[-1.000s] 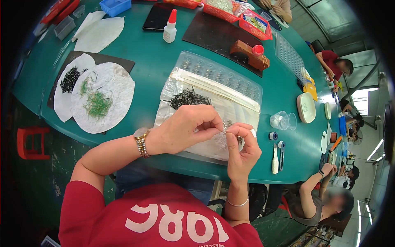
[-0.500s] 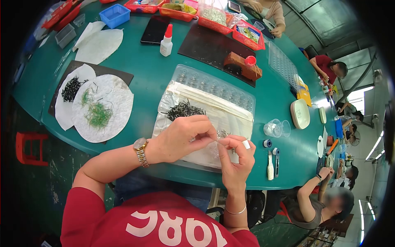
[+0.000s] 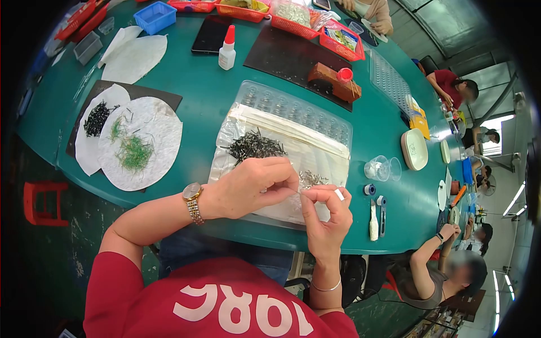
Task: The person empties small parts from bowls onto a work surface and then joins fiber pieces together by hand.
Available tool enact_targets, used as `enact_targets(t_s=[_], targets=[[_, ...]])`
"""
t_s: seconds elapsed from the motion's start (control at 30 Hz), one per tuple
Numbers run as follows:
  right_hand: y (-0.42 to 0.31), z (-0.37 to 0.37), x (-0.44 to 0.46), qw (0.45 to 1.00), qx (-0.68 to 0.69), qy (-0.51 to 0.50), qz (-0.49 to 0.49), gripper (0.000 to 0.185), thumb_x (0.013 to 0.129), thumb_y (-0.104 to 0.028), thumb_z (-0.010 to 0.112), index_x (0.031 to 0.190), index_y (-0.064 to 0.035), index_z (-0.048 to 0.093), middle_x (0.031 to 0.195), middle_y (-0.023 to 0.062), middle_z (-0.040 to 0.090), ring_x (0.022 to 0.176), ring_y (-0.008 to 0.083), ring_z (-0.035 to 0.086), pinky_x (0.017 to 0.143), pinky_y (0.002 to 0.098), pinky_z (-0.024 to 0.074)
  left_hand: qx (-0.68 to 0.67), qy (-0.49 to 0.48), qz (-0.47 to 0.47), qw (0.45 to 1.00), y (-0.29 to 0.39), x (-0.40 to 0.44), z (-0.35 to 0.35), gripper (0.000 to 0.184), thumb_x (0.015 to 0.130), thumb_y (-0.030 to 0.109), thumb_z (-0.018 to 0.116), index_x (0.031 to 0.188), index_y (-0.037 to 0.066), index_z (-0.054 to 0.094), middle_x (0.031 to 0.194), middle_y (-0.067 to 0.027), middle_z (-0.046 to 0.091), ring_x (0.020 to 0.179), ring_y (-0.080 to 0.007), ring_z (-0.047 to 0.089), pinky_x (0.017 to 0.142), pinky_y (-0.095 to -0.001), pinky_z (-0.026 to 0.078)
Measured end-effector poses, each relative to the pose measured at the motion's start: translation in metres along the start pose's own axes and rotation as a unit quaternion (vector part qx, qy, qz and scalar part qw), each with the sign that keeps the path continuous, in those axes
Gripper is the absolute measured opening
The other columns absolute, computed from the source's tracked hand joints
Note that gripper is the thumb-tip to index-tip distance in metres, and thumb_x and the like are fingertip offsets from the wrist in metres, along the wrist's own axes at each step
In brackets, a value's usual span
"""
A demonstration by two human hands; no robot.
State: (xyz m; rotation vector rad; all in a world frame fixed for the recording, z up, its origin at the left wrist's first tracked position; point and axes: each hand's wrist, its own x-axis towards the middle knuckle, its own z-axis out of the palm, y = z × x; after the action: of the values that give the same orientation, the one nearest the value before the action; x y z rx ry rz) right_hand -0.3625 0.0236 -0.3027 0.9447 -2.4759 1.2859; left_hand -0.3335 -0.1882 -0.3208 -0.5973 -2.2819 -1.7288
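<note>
My left hand (image 3: 253,186), with a watch at its wrist, pinches a tiny thing too small to make out. Its fingertips nearly meet those of my right hand (image 3: 327,217), which is also closed in a pinch and has a white band on one finger. Both are over a cloth-covered clear tray (image 3: 293,118). On the cloth lie a pile of short black pieces (image 3: 256,145), just beyond my left hand, and a small heap of silvery bits (image 3: 311,179), just beyond the fingertips.
Round white sheets (image 3: 169,143) with green strands (image 3: 134,152) lie left. A red-capped bottle (image 3: 227,53), a dark board (image 3: 276,53) and a brown block (image 3: 332,81) stand behind. Clear cups (image 3: 376,168) and tools (image 3: 373,222) lie right. A co-worker (image 3: 420,276) sits at the right.
The view has shifted slightly, moving the table's contents in the frame. Both hands stay pinched together over the cloth, with only small finger movements.
</note>
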Motion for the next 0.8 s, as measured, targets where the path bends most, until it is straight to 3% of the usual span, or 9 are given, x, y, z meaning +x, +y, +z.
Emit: enact_targets(t_s=[0.2, 0.33, 0.63, 0.8], targets=[[0.002, -0.004, -0.003, 1.000, 0.004, -0.007, 0.010, 0.014, 0.085, -0.005, 0.081, 0.095, -0.0115, 0.075, 0.088, 0.0002, 0.075, 0.082, 0.0128, 0.066, 0.095, 0.0373, 0.0336, -0.010, -0.023, -0.035, 0.999, 0.004, 0.002, 0.000, 0.010, 0.090, 0.001, 0.069, 0.097, 0.001, 0.063, 0.089, -0.0106, 0.064, 0.079, -0.0253, 0.068, 0.068, -0.0351, 0.054], [-0.002, -0.008, -0.003, 0.999, -0.037, -0.013, 0.020, 0.014, 0.085, -0.006, 0.081, 0.095, -0.0119, 0.075, 0.089, -0.0007, 0.075, 0.083, 0.0134, 0.067, 0.094, 0.0372, 0.0335, -0.003, -0.008, -0.006, 1.000, 0.004, 0.001, 0.002, 0.009, 0.090, 0.000, 0.069, 0.097, 0.001, 0.063, 0.091, -0.0102, 0.064, 0.080, -0.0244, 0.068, 0.069, -0.0351, 0.055], [0.002, -0.009, 0.002, 0.990, -0.109, -0.017, -0.089, 0.017, 0.083, -0.005, 0.083, 0.095, -0.0129, 0.073, 0.090, -0.0008, 0.075, 0.084, 0.0158, 0.069, 0.091, 0.0392, 0.0349, 0.060, -0.007, 0.096, 0.994, -0.009, -0.001, 0.006, 0.014, 0.091, 0.002, 0.070, 0.101, 0.002, 0.060, 0.096, -0.0104, 0.059, 0.083, -0.0305, 0.066, 0.072, -0.0390, 0.056], [0.002, -0.002, -0.004, 0.992, -0.100, -0.015, -0.079, 0.019, 0.082, -0.004, 0.082, 0.095, -0.0134, 0.072, 0.088, -0.0014, 0.075, 0.079, 0.0154, 0.068, 0.091, 0.0391, 0.0351, 0.084, -0.011, 0.110, 0.990, -0.010, -0.003, 0.007, 0.014, 0.091, 0.004, 0.070, 0.101, 0.002, 0.060, 0.096, -0.0105, 0.059, 0.084, -0.0306, 0.066, 0.071, -0.0391, 0.056]])
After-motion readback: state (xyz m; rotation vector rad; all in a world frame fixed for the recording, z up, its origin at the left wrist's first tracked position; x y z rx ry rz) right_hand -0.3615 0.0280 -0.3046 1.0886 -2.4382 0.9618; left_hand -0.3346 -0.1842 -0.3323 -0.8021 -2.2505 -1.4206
